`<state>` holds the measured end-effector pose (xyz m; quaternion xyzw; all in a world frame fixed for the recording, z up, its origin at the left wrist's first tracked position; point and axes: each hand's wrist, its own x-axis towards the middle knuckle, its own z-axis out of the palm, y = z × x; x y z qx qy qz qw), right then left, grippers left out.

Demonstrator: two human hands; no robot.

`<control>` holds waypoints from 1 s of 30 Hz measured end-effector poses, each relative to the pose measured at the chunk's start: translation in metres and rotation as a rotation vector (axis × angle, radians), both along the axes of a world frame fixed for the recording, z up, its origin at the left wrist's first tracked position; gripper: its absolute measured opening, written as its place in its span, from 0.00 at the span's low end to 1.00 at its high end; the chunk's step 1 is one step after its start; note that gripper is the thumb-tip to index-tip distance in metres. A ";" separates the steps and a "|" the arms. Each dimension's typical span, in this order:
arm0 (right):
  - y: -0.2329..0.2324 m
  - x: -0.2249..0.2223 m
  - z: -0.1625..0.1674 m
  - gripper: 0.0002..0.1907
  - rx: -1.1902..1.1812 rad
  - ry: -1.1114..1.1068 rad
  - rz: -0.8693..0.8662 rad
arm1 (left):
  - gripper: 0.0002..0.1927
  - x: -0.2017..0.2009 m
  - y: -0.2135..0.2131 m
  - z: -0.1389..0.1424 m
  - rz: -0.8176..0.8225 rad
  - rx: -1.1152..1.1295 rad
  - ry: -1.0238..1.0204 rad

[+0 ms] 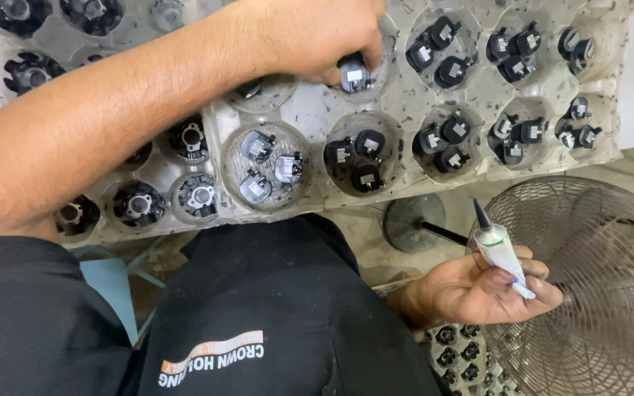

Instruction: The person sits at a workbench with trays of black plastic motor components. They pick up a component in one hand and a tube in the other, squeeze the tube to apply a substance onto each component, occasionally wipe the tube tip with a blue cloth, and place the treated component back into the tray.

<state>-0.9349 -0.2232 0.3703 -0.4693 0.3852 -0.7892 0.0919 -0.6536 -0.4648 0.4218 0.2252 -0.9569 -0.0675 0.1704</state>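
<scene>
My left hand (317,33) reaches across to the upper middle and pinches a small black part with a pale label (354,73) over a round well of a clear plastic tray (405,103). The wells hold groups of the same small black parts (357,158); one well holds three greyish ones (266,165). At the lower right, my right hand (478,290) lies palm up and holds a white tube with a black pointed nozzle (497,249), nozzle pointing up and away from the tray.
A second clear tray (159,172) at the left carries round black toothed parts (137,204). A metal fan grille (596,279) fills the lower right, with a black round base and rod (414,221) beside it. More black toothed parts (460,352) lie below my right hand.
</scene>
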 end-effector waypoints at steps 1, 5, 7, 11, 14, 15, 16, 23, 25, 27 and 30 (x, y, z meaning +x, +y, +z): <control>0.000 0.000 -0.001 0.16 -0.004 0.002 -0.014 | 0.28 -0.002 -0.003 -0.001 -0.015 0.058 -0.031; -0.002 -0.002 -0.005 0.17 -0.020 -0.007 -0.023 | 0.25 -0.004 -0.005 -0.005 -0.027 0.090 -0.027; -0.002 -0.003 -0.006 0.17 -0.020 -0.017 -0.023 | 0.26 -0.004 -0.007 -0.004 -0.022 0.176 -0.051; -0.005 -0.004 -0.010 0.17 -0.017 -0.035 -0.016 | 0.33 0.000 -0.007 -0.004 -0.039 0.076 0.075; -0.007 -0.004 -0.012 0.18 -0.015 -0.068 0.000 | 0.33 0.011 -0.003 -0.006 0.071 0.222 0.227; -0.007 -0.005 -0.012 0.17 -0.015 -0.078 0.005 | 0.33 0.014 -0.003 -0.007 0.106 0.201 0.199; -0.008 -0.005 -0.012 0.17 -0.015 -0.089 0.010 | 0.34 0.015 -0.003 -0.008 0.142 0.181 0.171; -0.012 -0.004 -0.013 0.16 -0.009 -0.064 0.052 | 0.30 0.011 -0.009 -0.019 0.264 0.191 0.123; -0.013 -0.004 -0.012 0.16 -0.005 -0.059 0.070 | 0.28 0.007 -0.009 -0.021 0.252 0.129 0.144; -0.014 -0.004 -0.012 0.16 -0.001 -0.055 0.094 | 0.29 0.004 -0.010 -0.021 0.283 0.120 0.114; -0.015 -0.003 -0.010 0.15 -0.008 -0.084 0.117 | 0.34 -0.002 -0.008 -0.016 0.347 0.146 0.053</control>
